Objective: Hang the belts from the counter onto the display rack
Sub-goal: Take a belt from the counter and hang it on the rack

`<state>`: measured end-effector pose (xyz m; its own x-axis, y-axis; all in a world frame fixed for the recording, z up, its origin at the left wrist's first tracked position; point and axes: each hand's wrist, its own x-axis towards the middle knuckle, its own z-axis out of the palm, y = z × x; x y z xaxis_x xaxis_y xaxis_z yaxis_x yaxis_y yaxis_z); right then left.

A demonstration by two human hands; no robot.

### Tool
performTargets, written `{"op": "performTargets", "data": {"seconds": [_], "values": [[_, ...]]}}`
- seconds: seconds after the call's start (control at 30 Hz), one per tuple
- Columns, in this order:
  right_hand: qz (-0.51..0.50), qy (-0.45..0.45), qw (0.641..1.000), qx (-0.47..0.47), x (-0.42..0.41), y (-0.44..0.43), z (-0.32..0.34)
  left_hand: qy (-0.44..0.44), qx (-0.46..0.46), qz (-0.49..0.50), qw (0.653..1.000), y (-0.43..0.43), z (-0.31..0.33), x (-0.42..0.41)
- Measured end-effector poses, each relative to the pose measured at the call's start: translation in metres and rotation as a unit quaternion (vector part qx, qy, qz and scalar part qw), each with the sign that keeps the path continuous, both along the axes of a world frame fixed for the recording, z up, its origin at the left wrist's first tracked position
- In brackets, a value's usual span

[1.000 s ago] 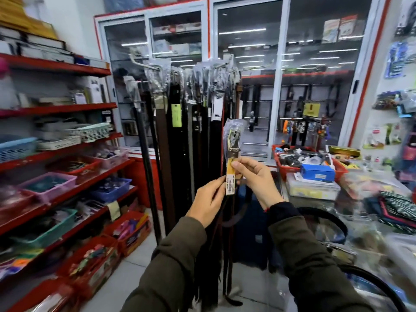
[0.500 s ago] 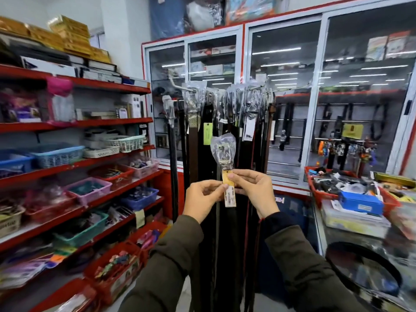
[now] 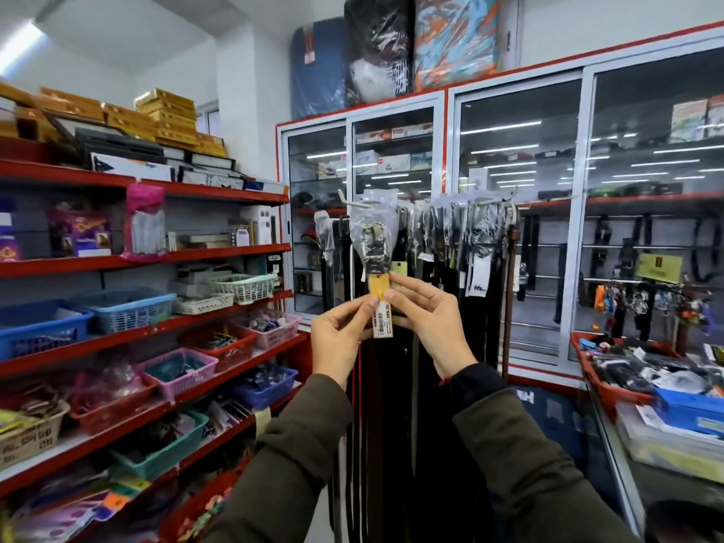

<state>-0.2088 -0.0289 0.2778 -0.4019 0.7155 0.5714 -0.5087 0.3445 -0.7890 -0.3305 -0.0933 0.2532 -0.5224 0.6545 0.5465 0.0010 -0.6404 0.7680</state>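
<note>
I hold one black belt (image 3: 371,244) upright in front of me. Its buckle is wrapped in clear plastic and a yellow price tag (image 3: 381,303) hangs below it. My left hand (image 3: 341,339) and my right hand (image 3: 429,321) both pinch the belt at the tag. The plastic-wrapped top sits just at the white hook arm of the display rack (image 3: 482,203); I cannot tell whether it is over the hook. Several dark belts (image 3: 466,276) hang from the rack behind and to the right.
Red shelves (image 3: 219,260) with baskets of small goods run along the left. Glass cabinets (image 3: 521,229) stand behind the rack. At the right is the glass counter (image 3: 615,456) with a red tray (image 3: 587,370) and a blue box (image 3: 689,409).
Both hands have lifted the belt higher, from the hanging straps up to the level of the rack's hook arms. My head has tilted upward, so more of the ceiling shows.
</note>
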Motion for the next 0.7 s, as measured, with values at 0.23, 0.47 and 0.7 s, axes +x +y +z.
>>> {"op": "performTargets", "data": {"seconds": [0.23,0.47,0.7], "values": [[-0.017,0.005,1.000,0.011,-0.050,-0.001,0.047,-0.027,0.041,0.023,0.999,0.004,0.042,-0.041],[-0.061,0.033,0.998,-0.001,-0.076,-0.006,0.060,-0.033,0.029,0.001,0.999,0.002,0.059,-0.064],[-0.086,0.051,0.995,0.000,-0.085,-0.006,0.070,-0.041,0.017,-0.020,0.999,0.001,0.074,-0.071]]}}
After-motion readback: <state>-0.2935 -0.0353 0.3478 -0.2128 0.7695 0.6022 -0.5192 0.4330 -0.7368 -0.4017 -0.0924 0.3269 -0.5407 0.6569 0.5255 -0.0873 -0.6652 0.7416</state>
